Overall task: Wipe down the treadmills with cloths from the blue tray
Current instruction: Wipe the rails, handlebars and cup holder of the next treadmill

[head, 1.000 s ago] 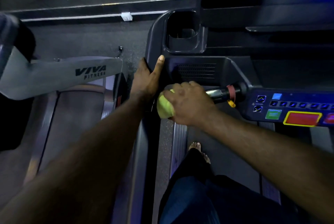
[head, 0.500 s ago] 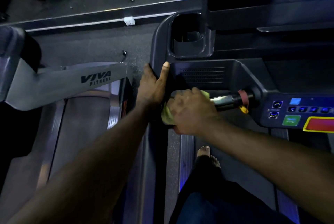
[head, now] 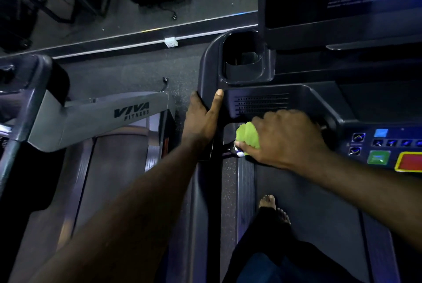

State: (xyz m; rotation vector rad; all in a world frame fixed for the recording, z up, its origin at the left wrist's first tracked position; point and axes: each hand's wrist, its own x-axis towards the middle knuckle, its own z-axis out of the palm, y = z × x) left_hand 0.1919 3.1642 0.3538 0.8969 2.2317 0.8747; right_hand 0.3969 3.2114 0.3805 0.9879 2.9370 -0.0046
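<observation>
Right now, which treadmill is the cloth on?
The dark treadmill on the right, where the right hand grips the green cloth on its handlebar; the grey VIVA FITNESS treadmill stands left.

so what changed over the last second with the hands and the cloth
The right hand, holding the green cloth, slid rightward along the metal handlebar toward the button panel, covering the stretch that was bare and exposing the bar's left end. Nothing taken or released. The left hand stays resting on the console edge.

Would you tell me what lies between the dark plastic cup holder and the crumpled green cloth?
In the head view, a dark slotted vent panel separates the dark cup holder from the green cloth in the right hand.
</observation>
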